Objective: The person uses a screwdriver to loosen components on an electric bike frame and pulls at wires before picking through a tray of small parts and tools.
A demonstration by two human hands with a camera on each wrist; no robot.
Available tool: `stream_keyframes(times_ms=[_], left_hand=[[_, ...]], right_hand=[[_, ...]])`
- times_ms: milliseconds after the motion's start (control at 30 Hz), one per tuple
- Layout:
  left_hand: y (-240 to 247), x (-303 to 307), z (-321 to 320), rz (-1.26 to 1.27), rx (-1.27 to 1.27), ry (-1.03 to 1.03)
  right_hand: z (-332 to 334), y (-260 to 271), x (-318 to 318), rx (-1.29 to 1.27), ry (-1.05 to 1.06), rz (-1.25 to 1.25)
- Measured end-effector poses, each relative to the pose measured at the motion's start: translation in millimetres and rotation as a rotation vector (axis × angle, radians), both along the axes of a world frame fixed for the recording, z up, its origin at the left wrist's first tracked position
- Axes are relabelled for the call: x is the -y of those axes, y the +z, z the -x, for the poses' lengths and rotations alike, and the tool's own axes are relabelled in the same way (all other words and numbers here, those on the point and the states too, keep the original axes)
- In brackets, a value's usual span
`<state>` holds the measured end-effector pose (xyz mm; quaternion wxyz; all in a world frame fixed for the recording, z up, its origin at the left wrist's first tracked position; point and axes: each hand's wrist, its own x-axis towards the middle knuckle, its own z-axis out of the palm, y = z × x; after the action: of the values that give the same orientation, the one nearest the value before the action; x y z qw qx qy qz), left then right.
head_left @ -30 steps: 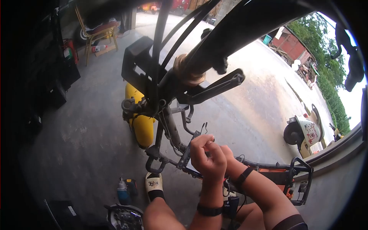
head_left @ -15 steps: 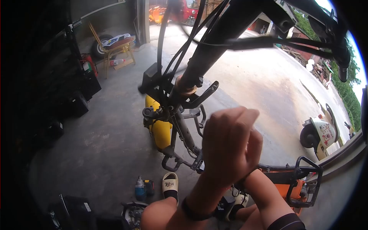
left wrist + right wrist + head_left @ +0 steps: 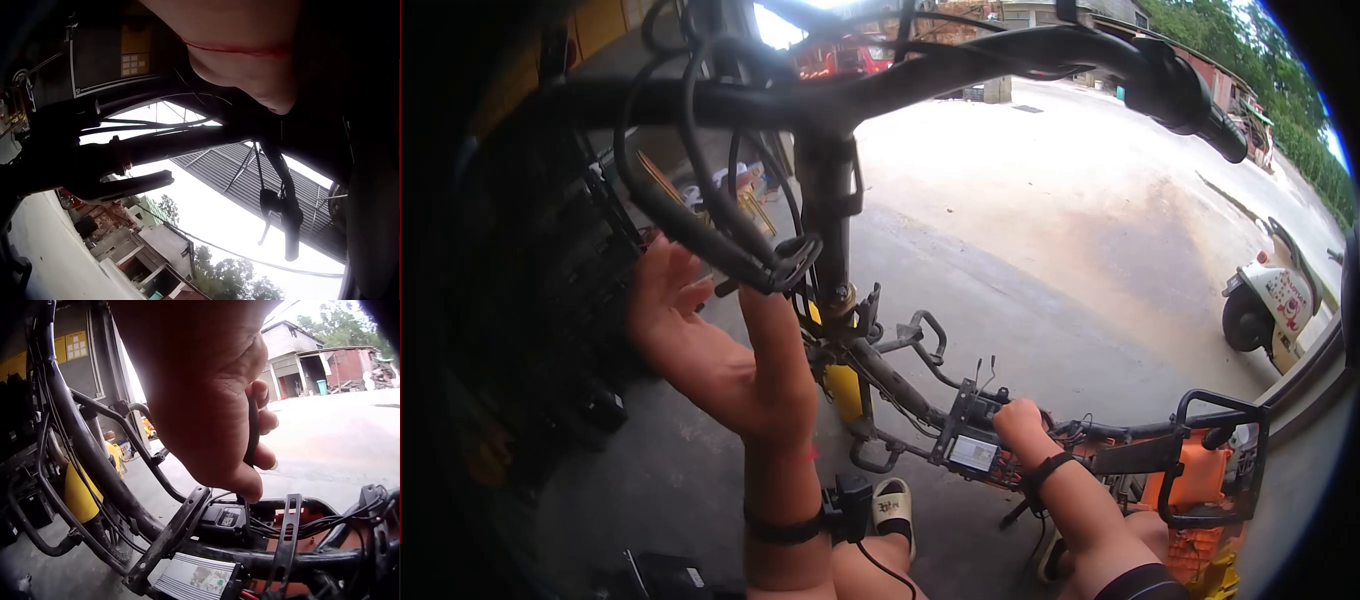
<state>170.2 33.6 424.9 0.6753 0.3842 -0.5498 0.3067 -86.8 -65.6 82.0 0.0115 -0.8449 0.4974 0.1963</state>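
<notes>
My left hand [image 3: 725, 365] is raised with its fingers spread beside a bundle of black cables [image 3: 720, 235], under the handlebar [image 3: 960, 65]. The thumb's tip meets the bundle's lower end; whether it touches cannot be told. Only skin near the left wrist [image 3: 244, 47] shows in the left wrist view. Lower right, my right hand [image 3: 1022, 428] is over the frame. In the right wrist view that hand [image 3: 206, 406] has its fingers curled round a thin black cable [image 3: 252, 434], above a black box [image 3: 228, 519] and a silver finned box [image 3: 197, 575].
The metal frame [image 3: 895, 385] runs from the steering tube [image 3: 827, 215] towards an orange part [image 3: 1190, 475] at the right. A white scooter [image 3: 1280, 295] stands at the far right. A slippered foot [image 3: 891, 505] is on the floor. Yellow part [image 3: 842, 390] sits behind the frame.
My left hand has left the place in front of the right hand and moved up and left to the cables. The head view has shifted, and the handlebar now crosses its top.
</notes>
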Motion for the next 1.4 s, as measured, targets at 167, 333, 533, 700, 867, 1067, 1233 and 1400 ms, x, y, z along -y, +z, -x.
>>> stream_keyframes(times_ms=[167, 333, 533, 700, 867, 1067, 1233, 1400], left_hand=[[13, 11, 13, -0.246, -0.141, -0.502], [42, 10, 17, -0.436, 0.027, -0.714], [43, 5, 30, -0.597, 0.035, -0.527], [41, 24, 15, -0.597, 0.066, -0.272], [25, 62, -32, -0.244, 0.73, 0.062], [-42, 95, -49, -0.351, 0.613, -0.004], [-86, 118, -65, -0.396, 0.506, -0.043], [-112, 113, -101, -0.45, 0.408, -0.006]], right_hand=[[0, -1, -7, 0.009, -0.005, -0.006], [-2, -11, -8, -0.002, -0.044, -0.025], [-6, -6, -7, 0.061, -0.038, 0.004], [-2, -5, -4, 0.088, -0.044, 0.038], [8, 5, -4, 0.142, -0.075, 0.069], [-3, 13, 7, 0.046, 0.009, 0.064], [-13, 19, 27, -0.052, 0.041, 0.025], [-31, 32, 37, -0.215, -0.029, -0.108]])
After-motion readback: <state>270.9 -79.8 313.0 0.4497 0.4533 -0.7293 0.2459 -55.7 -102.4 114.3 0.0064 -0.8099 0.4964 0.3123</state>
